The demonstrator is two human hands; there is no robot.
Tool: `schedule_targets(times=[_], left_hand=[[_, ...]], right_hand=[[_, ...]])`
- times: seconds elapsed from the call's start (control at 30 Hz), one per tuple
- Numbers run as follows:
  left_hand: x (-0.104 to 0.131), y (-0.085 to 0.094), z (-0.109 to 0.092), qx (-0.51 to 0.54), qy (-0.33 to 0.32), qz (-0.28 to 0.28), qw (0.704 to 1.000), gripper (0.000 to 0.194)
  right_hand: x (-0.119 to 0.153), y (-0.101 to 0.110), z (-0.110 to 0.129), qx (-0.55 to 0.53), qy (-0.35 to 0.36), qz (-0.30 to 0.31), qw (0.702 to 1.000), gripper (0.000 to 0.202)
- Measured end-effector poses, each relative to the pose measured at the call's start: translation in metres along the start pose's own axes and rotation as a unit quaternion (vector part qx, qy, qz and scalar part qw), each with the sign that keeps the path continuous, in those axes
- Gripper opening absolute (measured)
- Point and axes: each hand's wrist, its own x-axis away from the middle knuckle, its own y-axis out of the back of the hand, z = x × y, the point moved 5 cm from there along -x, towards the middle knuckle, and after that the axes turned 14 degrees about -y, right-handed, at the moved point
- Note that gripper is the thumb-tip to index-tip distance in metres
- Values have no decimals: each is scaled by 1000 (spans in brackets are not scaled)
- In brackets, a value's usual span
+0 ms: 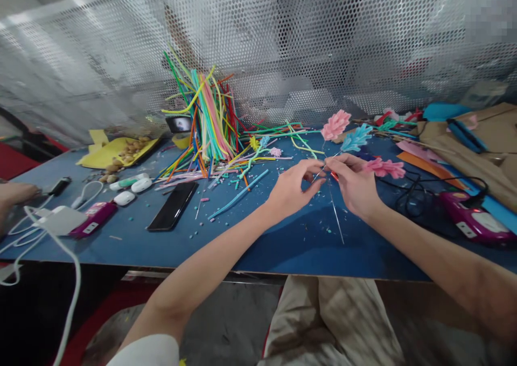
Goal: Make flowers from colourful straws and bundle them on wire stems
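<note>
My left hand (291, 191) is closed, its thumb and fingertips pinching thin wire stems (334, 215) over the blue table. Close beside it, my right hand (355, 187) also pinches the stems where they cross. Fluffy pipe-cleaner flowers fan out around my right hand: a light pink flower (336, 125) at the top, a blue flower (357, 138) beside it and a deeper pink flower (384, 167) on the right. One silvery stem hangs down below my fingers. Exactly which stem each hand grips is partly hidden by the fingers.
A tall bundle of colourful pipe cleaners (212, 121) stands behind a black phone (173, 206). Power strips (95, 218) with cables lie at both sides. Another person's hand (18, 195) rests at far left. Brown paper (456, 140) covers the right; a perforated metal panel (278, 43) rises behind.
</note>
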Motion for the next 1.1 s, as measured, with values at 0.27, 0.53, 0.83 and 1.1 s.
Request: schedule_targets(times=[0.27,0.53,0.83,1.1], left_hand=[[3,6,-2,-166,-39,-14,985,31],[4,4,12,145,157,-79,974,35],[13,-21,32,481,361,-46,798,41],[1,25,27,-71,112,-75,988,40]], right_hand=[[5,-2,-5,68,25,-34,997,15],[1,-2,-1,12,-6,24,1000,14],[1,-3,2,-10,-8,37,999,12],[-9,18,3,58,41,-111,991,16]])
